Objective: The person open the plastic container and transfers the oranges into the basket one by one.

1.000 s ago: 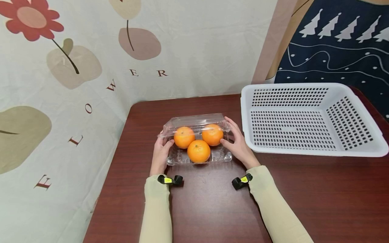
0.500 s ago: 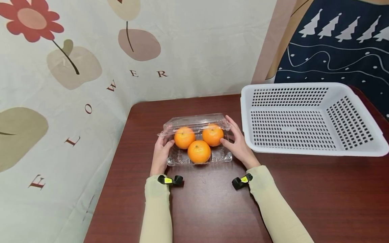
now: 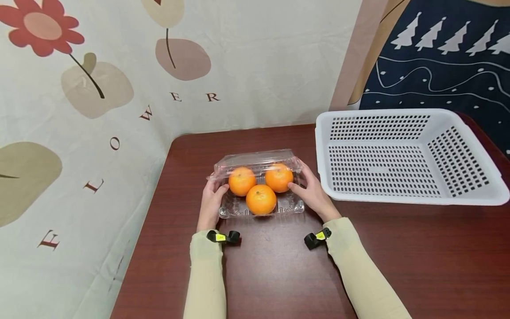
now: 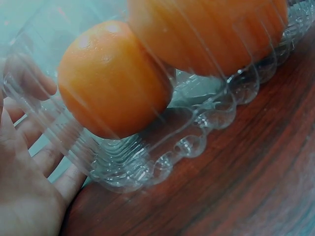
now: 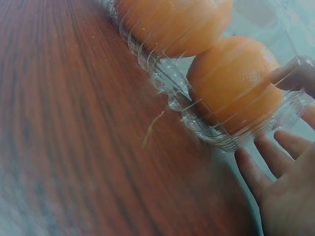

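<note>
A clear plastic clamshell container [image 3: 288, 206] sits on the table in the head view, its ridged lid [image 3: 256, 157] raised at the back. Three oranges lie inside: one back left [image 3: 241, 181], one back right [image 3: 279, 178], one in front [image 3: 260, 200]. My left hand [image 3: 209, 203] grips the container's left side, thumb over the rim and fingers along the outside wall, as the left wrist view also shows. On the right side, my right hand [image 3: 316, 195] holds the wall the same way, its thumb [image 5: 291, 76] close by the near orange.
A white perforated plastic basket [image 3: 378, 199] stands right of the container, close to my right hand. The dark red wooden table [image 3: 263, 270] ends at a cloth-covered wall [image 3: 259, 79] behind and to the left.
The fingers of my right hand have come down slightly at the container's back right corner. Container, oranges and left hand stay in place.
</note>
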### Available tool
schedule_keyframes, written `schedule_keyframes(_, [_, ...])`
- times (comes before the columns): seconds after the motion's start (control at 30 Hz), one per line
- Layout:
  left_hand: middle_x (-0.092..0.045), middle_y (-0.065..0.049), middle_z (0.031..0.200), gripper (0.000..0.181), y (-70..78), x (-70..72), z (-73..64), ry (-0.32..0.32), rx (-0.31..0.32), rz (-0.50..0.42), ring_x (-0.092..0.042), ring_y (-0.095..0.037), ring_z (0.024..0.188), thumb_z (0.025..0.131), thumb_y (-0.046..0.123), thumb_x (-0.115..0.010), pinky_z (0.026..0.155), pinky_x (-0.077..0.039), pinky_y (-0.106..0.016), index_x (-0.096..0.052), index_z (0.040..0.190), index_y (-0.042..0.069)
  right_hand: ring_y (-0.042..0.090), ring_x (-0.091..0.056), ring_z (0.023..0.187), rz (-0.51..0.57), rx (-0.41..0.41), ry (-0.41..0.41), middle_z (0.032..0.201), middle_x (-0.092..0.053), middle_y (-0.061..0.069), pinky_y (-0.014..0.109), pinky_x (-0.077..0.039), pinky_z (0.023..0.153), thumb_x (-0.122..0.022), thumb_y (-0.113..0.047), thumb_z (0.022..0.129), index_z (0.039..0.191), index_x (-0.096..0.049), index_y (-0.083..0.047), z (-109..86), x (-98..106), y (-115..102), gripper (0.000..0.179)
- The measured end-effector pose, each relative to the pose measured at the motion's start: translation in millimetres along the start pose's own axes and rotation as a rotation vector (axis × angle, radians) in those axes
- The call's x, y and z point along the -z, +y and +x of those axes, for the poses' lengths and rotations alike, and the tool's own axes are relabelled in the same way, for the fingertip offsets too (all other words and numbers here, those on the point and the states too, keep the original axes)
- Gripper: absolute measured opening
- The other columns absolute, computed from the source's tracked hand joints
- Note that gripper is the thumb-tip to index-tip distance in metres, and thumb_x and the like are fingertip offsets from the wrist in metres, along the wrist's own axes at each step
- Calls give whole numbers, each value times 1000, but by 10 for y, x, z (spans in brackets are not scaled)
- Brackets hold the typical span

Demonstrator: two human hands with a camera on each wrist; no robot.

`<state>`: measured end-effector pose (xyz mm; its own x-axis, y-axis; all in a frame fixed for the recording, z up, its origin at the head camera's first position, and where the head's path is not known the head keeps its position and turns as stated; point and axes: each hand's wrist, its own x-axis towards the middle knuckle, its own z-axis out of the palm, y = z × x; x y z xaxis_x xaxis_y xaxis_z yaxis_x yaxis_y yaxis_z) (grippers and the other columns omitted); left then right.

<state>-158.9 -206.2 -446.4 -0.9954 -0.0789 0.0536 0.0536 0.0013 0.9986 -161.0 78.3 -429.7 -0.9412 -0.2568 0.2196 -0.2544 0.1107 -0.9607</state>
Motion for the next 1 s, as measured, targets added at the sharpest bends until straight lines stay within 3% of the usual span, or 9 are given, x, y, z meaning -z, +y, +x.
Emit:
schedule_keyframes(0.2, [-40, 4, 135, 51, 63, -1, -17, -59, -54, 24, -39, -17, 122, 89, 0, -47, 97, -35, -30, -43, 133, 25, 25, -28, 128, -12, 46, -2, 147, -16, 2, 46, -33, 97, -57, -6, 85, 136, -34, -7, -4, 1, 3, 56])
schedule_keyframes(0.43, [-39, 3, 136, 49, 181, -46, -69, -71, -64, 33, -39, -20, 122, 90, 0, -46, 94, -38, -25, -43, 133, 23, 25, -30, 127, -6, 51, 6, 147, -16, -1, 45, -34, 96, -57, -6, 85, 135, -37, -8, -4, 1, 9, 54])
schedule_keyframes(0.7, [-34, 4, 140, 50, 192, -41, -71, -98, -78, 35, -36, -22, 123, 90, 5, -49, 95, -37, -27, -38, 136, 20, 26, -30, 126, -23, 45, 0, 147, -16, 3, 45, -35, 95, -57, -6, 85, 135, -36, -8, 3, -4, -11, 55])
schedule_keyframes(1.0, [-34, 1, 140, 52, 174, -31, -52, -121, -108, 22, -36, -26, 123, 89, 5, -51, 96, -36, -26, -35, 138, 14, 20, -13, 134, -63, 30, 3, 145, -20, 7, 47, -28, 100, -57, -8, 85, 138, -32, -8, -4, 4, -31, 58])
